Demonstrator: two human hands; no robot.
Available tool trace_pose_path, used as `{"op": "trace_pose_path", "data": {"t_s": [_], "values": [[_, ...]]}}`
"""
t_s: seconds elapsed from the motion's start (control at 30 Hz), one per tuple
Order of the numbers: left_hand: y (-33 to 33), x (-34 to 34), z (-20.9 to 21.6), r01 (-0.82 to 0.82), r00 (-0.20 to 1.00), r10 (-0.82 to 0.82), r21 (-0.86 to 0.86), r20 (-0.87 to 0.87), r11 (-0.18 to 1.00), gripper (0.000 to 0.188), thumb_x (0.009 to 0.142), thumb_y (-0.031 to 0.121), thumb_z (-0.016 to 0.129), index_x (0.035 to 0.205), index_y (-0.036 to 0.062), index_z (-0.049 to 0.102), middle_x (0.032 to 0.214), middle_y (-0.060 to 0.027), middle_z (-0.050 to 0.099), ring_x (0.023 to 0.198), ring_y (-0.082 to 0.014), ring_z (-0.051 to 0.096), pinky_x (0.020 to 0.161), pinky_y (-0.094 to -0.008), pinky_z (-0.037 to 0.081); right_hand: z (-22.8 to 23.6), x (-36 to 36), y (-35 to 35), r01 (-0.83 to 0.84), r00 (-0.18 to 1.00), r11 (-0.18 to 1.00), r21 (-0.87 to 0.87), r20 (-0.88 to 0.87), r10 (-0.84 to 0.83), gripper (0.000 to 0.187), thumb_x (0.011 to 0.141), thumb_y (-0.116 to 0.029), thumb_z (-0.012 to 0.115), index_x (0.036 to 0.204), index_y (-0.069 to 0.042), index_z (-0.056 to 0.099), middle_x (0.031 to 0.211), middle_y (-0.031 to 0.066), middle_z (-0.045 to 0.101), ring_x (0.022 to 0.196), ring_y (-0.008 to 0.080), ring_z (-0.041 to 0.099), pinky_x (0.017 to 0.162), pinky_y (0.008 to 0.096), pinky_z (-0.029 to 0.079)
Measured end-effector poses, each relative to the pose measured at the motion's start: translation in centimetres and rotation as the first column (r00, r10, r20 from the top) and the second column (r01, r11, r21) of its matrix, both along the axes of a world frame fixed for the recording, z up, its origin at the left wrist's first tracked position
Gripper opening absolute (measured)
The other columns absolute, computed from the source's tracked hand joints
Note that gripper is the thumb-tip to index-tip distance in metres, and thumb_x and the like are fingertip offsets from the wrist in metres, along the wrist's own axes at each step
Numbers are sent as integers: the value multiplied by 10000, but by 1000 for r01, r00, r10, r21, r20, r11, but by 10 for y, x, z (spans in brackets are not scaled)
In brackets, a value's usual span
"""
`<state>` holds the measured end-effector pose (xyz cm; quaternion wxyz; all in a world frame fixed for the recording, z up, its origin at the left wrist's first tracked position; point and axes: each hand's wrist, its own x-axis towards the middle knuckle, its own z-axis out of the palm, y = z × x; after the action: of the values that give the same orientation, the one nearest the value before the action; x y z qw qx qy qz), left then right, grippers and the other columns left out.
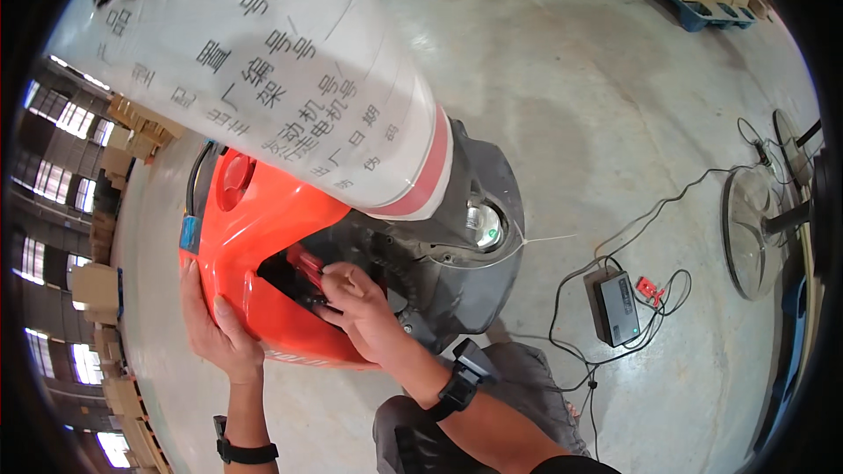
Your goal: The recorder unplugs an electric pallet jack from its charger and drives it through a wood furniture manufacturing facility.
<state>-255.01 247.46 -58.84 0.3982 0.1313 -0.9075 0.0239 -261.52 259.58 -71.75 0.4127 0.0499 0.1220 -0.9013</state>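
An orange-red plastic machine housing has a dark opening in its near side. At the housing's lower left corner, my left hand rests with fingers straight and thumb apart. My right hand reaches to the opening, its fingers closed on a red plug-like connector; part of the connector is hidden by the fingers. Black ribbed cable sleeve runs inside the machine beside this hand. A large column in white printed wrap rises over the housing and covers part of it.
On the floor at right lies a black charger box with a small green light, looped cables and a red connector. A stand with a round base is farther right. A blue pallet bears a carton at the top right. Cartons line the left.
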Motion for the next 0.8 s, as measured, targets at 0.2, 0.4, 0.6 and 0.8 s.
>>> {"op": "trace_pose_path", "data": {"t_s": [0.2, 0.4, 0.6, 0.8], "values": [[1, -1, 0, 23, 1000, -23, 1, -6, 1000, 496, 973, 300, 457, 1300, -65, 534, 1325, -235, 562, 1242, -385, 537, 1043, -427, 411, 5, -13, 6, -174, 984, 979, -102, 9, 176, 183, 923, -191, 676, 1035, -116, 552, 1053, -6, 607, 1027, 125, 578, 927, 342, 461], [-2, 2, 0, 7, 1000, -6, -23, 4, 1000, 495, 972, 295, 456, 1303, -65, 532, 1331, -238, 556, 1248, -387, 532, 1048, -430, 407, 14, -5, 4, 84, 963, 996, 15, -257, -78, 308, 794, 84, 703, 951, -94, 507, 989, 5, 617, 902, 100, 595, 849, 270, 497], [1, 0, 0, 3, 1000, -3, -22, 7, 1000, 489, 973, 293, 453, 1304, -59, 532, 1332, -240, 554, 1245, -389, 533, 1045, -429, 408, 24, 4, 1, 303, 868, 904, 301, -480, -132, 488, 815, 36, 696, 1254, -16, 490, 1073, 93, 635, 973, 130, 602, 866, 269, 469], [1, -2, -2, 11, 1000, -11, -24, 10, 1000, 491, 980, 296, 448, 1311, -58, 527, 1336, -239, 551, 1239, -386, 538, 1040, -424, 411, 24, 0, -3, 328, 769, 860, 392, -639, -2, 692, 903, -160, 645, 1456, 63, 295, 1287, 274, 541, 1172, 335, 570, 1008, 385, 438]]}}
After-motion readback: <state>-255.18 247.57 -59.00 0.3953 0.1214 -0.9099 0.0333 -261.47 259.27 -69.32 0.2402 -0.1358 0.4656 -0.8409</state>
